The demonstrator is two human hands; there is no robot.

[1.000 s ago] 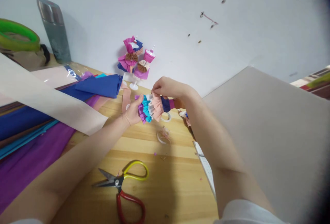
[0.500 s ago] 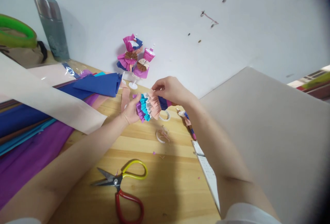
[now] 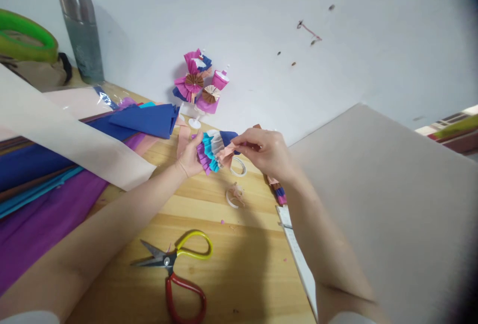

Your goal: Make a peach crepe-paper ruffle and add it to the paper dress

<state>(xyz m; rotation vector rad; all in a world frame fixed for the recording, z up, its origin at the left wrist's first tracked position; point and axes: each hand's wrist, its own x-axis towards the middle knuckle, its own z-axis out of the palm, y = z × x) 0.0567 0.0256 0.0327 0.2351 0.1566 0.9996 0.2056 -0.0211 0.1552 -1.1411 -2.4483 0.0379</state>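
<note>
My left hand (image 3: 190,159) is wrapped round the lower end of a small ruffled crepe-paper dress (image 3: 211,151), tiered in purple, turquoise and white with a dark blue part. The dress lies tilted sideways above the table. Between the thumb and fingers of my right hand (image 3: 267,151) is a peach crepe-paper strip (image 3: 226,155), pinched at its right end. Its left part lies against the white tier; whether it is stuck there I cannot tell. Below my hands lie a white tape ring (image 3: 243,172) and a second ring with peach scraps (image 3: 228,201).
Scissors (image 3: 167,262) with yellow and red handles lie spread in front. Coloured crepe sheets (image 3: 45,160) and a long cream strip (image 3: 85,137) cover the left side. Two dressed miniature stands (image 3: 209,96), a flask (image 3: 84,40) and a grey panel (image 3: 373,204) border the table.
My right hand has shifted right and down with the peach strip, drawing it away from the white tier and exposing more white and blue. My left hand keeps its hold on the dress.
</note>
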